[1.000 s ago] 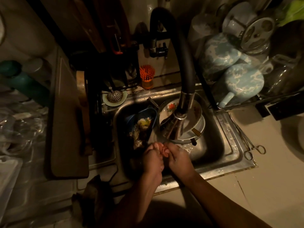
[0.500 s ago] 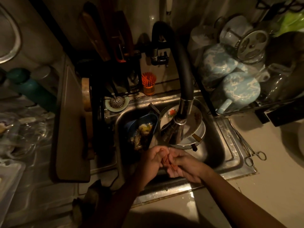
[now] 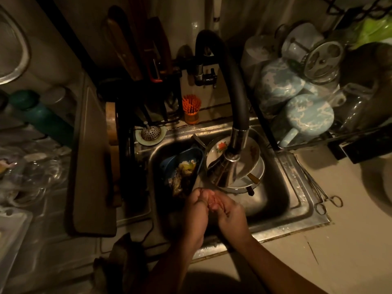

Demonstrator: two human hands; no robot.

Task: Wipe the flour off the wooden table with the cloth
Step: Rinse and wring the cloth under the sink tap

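Note:
My left hand (image 3: 196, 211) and my right hand (image 3: 230, 212) are pressed together over the steel sink (image 3: 297, 211), just below the faucet's chrome spout (image 3: 228, 170). The left hand's fingers curl over the right hand's fingers, and the right palm faces up. Neither hand holds an object. A dark crumpled cloth (image 3: 119, 265) lies on the counter's front edge, left of my left forearm. No floured wooden table is in view.
The sink holds stacked plates (image 3: 252, 166) and a blue bowl of scraps (image 3: 182, 170). A dish rack with blue mugs (image 3: 307, 117) stands at the right. A long board (image 3: 91, 166) lies to the left. Scissors (image 3: 324, 200) lie right of the sink.
The hands have rubbed against each other and shifted slightly; the left fingers now wrap over the right fingers. The view has tilted a little.

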